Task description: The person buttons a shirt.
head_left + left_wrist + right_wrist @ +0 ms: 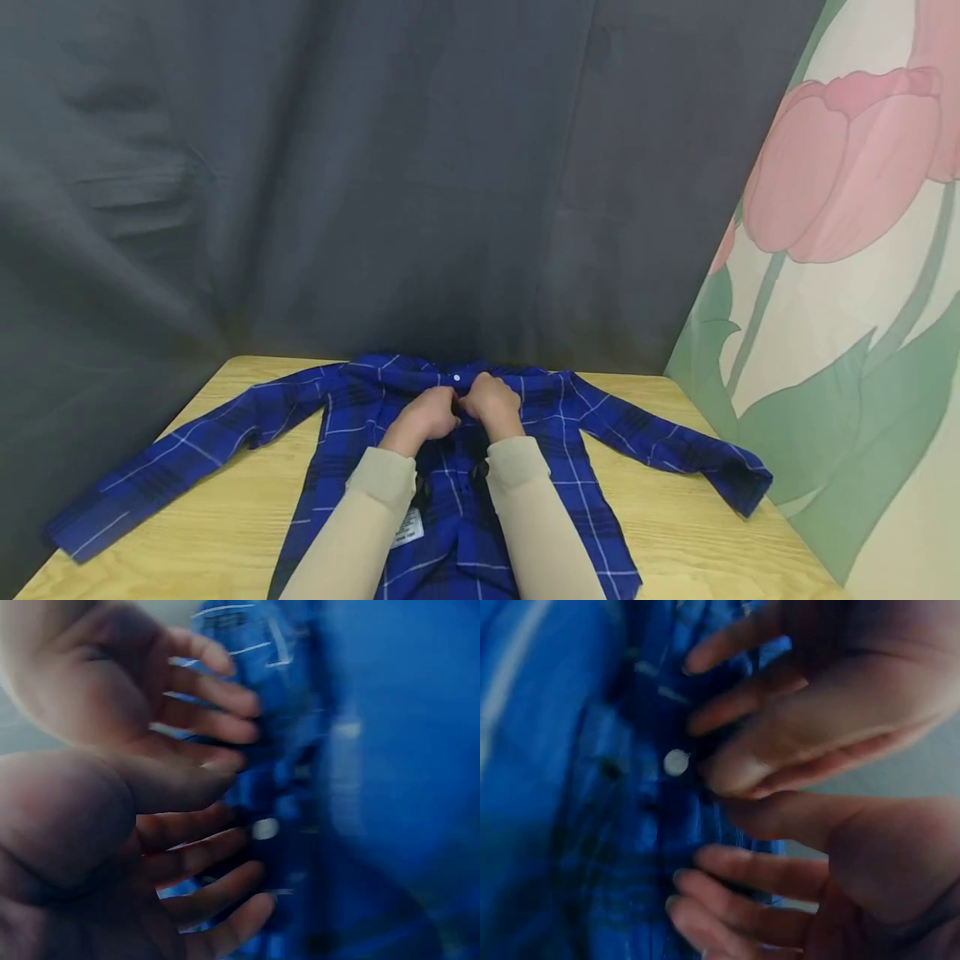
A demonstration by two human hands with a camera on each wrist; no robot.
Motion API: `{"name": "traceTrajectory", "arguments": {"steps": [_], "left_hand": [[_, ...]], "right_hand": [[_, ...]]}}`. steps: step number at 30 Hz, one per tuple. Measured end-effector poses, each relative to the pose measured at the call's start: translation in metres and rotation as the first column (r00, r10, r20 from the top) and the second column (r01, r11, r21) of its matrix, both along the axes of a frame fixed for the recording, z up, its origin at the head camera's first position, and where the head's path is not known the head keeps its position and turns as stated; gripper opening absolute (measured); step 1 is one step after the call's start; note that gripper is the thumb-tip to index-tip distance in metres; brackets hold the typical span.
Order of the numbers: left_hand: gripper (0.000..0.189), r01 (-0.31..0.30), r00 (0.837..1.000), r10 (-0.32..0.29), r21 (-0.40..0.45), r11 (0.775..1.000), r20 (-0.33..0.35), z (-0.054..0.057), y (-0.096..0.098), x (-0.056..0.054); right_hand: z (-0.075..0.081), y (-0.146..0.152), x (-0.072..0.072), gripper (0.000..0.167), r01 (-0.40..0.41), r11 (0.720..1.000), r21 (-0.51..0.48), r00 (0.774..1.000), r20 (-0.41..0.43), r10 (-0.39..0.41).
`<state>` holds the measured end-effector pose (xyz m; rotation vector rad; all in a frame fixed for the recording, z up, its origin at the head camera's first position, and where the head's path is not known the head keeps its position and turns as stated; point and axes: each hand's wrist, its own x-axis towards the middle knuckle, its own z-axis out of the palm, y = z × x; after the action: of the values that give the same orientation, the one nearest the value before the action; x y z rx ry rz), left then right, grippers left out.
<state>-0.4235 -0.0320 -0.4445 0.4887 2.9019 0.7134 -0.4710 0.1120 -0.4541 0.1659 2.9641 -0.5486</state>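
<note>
Two hands, left hand (424,414) and right hand (492,402), pinch a blue plaid shirt (453,492) crossed by white lines, spread on the desk (675,517) beneath them; one white button (457,377) sits just beyond, long shirt sleeves (667,437) stretching to either side.

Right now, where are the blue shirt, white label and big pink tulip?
Blue shirt (454,493), head view, middle of its body.
White label (408,529), head view, printed side.
Pink tulip (862,171), head view, petals.
</note>
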Motion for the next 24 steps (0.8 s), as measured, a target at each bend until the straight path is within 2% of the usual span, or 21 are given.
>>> {"name": "traceTrajectory", "arguments": {"steps": [2,4,9,13,15,17,19,21,22,23,24], "left_hand": [[0.029,-0.016,1.000,0.016,0.016,1.000,-0.006,-0.025,-0.003,-0.012],[0.027,-0.020,1.000,0.020,0.011,1.000,0.005,-0.029,-0.005,-0.009],[0.018,-0.006,1.000,0.006,0.035,0.999,-0.011,-0.024,-0.013,0.004],[0.006,-0.062,0.998,0.060,0.076,0.995,0.022,-0.013,-0.017,0.019],[0.013,-0.085,0.996,0.082,0.101,0.991,0.031,-0.010,-0.019,0.022],[0.023,-0.098,0.995,0.097,0.131,0.987,0.020,-0.013,-0.020,0.020],[0.023,-0.105,0.994,0.106,0.139,0.985,0.001,-0.019,-0.020,0.014],[0.016,-0.108,0.994,0.109,0.133,0.985,-0.002,-0.019,-0.020,0.014],[0.011,-0.111,0.994,0.112,0.125,0.986,0.000,-0.017,-0.020,0.014],[0.005,-0.122,0.992,0.121,0.115,0.986,0.021,-0.011,-0.019,0.018],[0.003,-0.124,0.992,0.122,0.108,0.986,0.025,-0.011,-0.020,0.018]], "right_hand": [[-0.002,-0.006,0.006,0.067,0.000,1.000,0.001,1.000,-0.016,0.000],[-0.003,-0.009,0.010,0.068,-0.013,1.000,0.010,1.000,-0.007,0.013],[-0.013,-0.012,0.013,0.061,-0.024,1.000,0.018,1.000,0.009,0.024],[-0.021,-0.014,0.013,0.066,-0.047,0.999,0.000,0.999,0.021,0.047],[-0.021,-0.014,0.014,0.069,-0.055,0.998,0.002,0.998,0.026,0.055],[-0.019,-0.015,0.015,0.065,-0.056,0.998,0.001,0.998,0.029,0.056],[-0.016,-0.015,0.016,0.055,-0.060,0.998,0.001,0.998,0.036,0.060],[-0.012,-0.015,0.018,0.048,-0.072,0.997,0.003,0.997,0.042,0.072],[-0.010,-0.015,0.020,0.049,-0.081,0.997,0.004,0.996,0.040,0.081],[-0.008,-0.015,0.021,0.049,-0.091,0.996,0.006,0.995,0.042,0.091],[-0.008,-0.016,0.021,0.051,-0.102,0.995,0.004,0.994,0.042,0.102]]}}
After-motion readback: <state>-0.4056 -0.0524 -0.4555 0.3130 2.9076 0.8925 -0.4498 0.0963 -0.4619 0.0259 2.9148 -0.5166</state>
